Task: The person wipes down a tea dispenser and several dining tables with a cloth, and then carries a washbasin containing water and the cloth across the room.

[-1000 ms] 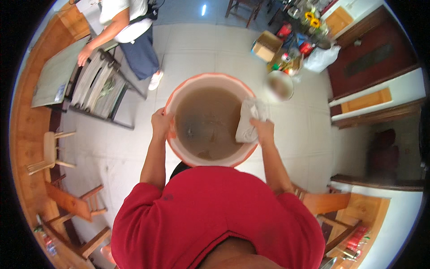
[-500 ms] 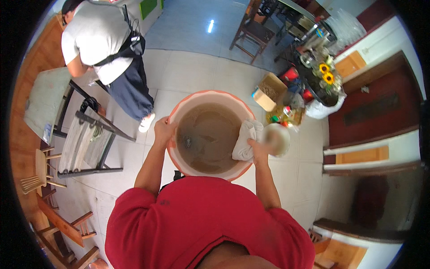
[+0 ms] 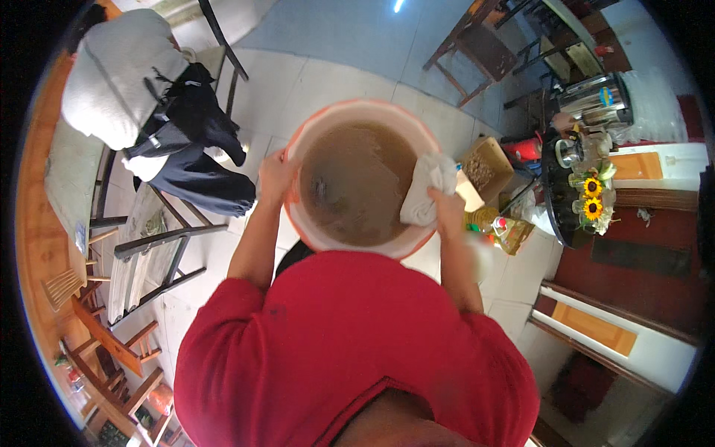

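Note:
A large basin (image 3: 356, 111), pale inside with an orange scalloped rim, is in front of my body. Murky brown water (image 3: 365, 182) fills much of it, and a small dark patch shows at the water's left side. My left hand (image 3: 273, 177) grips the basin's left rim, fingers closed around it. On the opposite side, a folded whitish cloth (image 3: 424, 195) hangs over the right rim into the basin. My right hand (image 3: 447, 211) is closed on that cloth against the rim; the fingertips are partly hidden.
At left a person (image 3: 123, 82) bends beside a table (image 3: 71, 179); a folding frame (image 3: 145, 246) and wooden chairs (image 3: 112, 335) stand nearby. Right of the basin are a cardboard box (image 3: 488, 167), oil bottles (image 3: 510, 237), and a black table (image 3: 555, 197) with sunflowers. A wooden chair (image 3: 480, 52) stands ahead.
The room's contents have shifted in view as I move and turn with the basin. Both hands keep their hold. The person at left has bent further over.

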Demonstrator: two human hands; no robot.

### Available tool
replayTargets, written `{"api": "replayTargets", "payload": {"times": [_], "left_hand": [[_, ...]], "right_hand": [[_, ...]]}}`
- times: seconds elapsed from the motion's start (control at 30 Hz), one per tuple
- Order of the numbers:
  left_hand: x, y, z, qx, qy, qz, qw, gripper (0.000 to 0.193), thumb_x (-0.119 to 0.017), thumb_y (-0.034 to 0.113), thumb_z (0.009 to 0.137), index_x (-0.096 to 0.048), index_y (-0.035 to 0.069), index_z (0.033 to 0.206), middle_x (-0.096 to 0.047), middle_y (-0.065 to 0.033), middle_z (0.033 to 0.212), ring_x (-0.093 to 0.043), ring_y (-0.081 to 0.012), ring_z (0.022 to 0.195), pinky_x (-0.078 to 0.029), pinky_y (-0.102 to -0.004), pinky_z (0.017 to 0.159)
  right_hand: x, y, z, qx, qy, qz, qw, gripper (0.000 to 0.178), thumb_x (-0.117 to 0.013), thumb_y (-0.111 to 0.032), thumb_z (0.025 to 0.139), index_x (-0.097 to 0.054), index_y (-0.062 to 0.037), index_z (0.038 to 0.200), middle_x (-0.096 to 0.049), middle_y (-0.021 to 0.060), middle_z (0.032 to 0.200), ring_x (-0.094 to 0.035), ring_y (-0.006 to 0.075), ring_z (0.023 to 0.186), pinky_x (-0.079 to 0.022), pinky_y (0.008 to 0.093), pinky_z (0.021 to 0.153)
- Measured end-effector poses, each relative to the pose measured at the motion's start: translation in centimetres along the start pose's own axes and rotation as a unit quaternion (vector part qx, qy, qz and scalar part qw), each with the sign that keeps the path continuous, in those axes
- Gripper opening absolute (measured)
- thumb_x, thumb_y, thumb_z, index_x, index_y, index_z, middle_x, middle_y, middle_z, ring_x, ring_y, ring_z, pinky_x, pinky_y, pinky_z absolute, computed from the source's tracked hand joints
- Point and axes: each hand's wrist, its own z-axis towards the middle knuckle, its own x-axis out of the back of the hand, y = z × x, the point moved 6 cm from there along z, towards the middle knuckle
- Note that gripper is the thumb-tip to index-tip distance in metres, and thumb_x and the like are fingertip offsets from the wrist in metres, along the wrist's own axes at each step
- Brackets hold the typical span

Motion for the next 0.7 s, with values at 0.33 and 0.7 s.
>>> {"api": "replayTargets", "payload": {"times": [0.33,0.7], "left_hand": [[-6.4,10.3,22.4,0.008,-0.009,-0.097,0.995,0.038,-0.063,0.024,0.072,-0.068,0.001,0.101,-0.069,-0.0115,0.079,-0.065,-0.0181,0.070,-0.050,-0.0319,0.067],[-9.9,19.4,45.8,0.021,0.044,-0.036,0.998,0.039,-0.065,0.023,0.072,-0.067,0.000,0.103,-0.069,-0.0134,0.082,-0.066,-0.0189,0.072,-0.051,-0.0322,0.067]], "right_hand": [[-4.6,-13.2,19.7,-0.016,0.004,0.073,0.997,0.046,-0.073,-0.022,0.064,-0.065,0.0099,0.096,-0.068,0.0165,0.089,-0.063,0.0215,0.079,-0.049,0.0350,0.073],[-14.5,-26.7,43.6,-0.002,-0.051,0.036,0.998,0.047,-0.073,-0.023,0.064,-0.064,0.0101,0.096,-0.068,0.0188,0.090,-0.065,0.0268,0.081,-0.049,0.0353,0.074]]}}
